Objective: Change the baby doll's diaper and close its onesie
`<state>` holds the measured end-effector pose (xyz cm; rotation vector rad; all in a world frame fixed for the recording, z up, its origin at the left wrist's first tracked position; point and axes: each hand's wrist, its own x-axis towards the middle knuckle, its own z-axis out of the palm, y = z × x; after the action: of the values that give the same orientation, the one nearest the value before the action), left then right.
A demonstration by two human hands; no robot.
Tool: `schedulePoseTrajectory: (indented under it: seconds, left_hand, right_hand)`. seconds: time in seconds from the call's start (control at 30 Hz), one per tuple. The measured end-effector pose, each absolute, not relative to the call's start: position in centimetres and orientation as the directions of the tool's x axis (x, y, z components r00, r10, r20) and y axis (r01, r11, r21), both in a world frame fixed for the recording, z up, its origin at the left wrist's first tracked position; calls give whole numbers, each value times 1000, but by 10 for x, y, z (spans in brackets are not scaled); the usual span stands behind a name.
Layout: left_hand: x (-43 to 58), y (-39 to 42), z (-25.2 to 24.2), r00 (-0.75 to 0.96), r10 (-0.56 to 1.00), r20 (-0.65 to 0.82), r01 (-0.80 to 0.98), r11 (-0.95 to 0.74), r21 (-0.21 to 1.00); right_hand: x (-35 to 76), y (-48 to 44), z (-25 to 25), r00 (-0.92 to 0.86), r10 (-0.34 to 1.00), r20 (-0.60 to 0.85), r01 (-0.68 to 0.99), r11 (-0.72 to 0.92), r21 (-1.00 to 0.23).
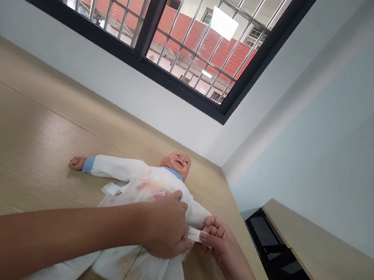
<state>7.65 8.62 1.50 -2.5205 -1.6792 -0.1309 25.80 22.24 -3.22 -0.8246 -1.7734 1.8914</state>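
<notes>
A baby doll (176,162) lies on its back on the wooden tabletop, dressed in a white outfit with blue cuffs and collar. A white diaper (134,263) covers its lower body, with stains on the front and a thin line down the middle. My left hand (168,225) reaches across the doll, its fingers curled closed on the side of the diaper; the fingertips are partly hidden. Between my hands stretches a white diaper tab (193,234). My right hand (221,241) pinches the outer end of that tab beside the doll's arm. Another tab (111,189) sticks out on the opposite side.
The light wooden tabletop (41,129) extends left and meets a white wall behind. A barred window (197,38) with a dark frame is above. At the right, beyond the table edge, stands a lower wooden surface (329,248) with a glossy black panel (281,257).
</notes>
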Motion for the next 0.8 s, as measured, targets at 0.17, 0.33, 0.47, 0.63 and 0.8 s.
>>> schedulePoseTrajectory:
  seconds: [0.17,0.33,0.47,0.63,0.8]
  left_hand:
    - [76,90,11,375,910,180,927,-365,-83]
    - [77,89,27,330,943,31,941,-326,-93]
    - [79,86,31,277,958,69,958,-270,-98]
    - [76,97,14,173,970,172,973,-195,123]
    - [69,107,4,110,964,243,871,-212,443]
  right_hand:
    - [258,223,-31,-756,643,-122,60,-117,-991]
    - [255,216,-27,-771,633,-68,-21,-133,-991]
    - [251,208,-22,-809,586,-56,-40,-150,-988]
    - [238,206,-21,-826,564,-10,-44,-83,-996]
    - [203,204,-3,-872,482,-85,57,-73,-996]
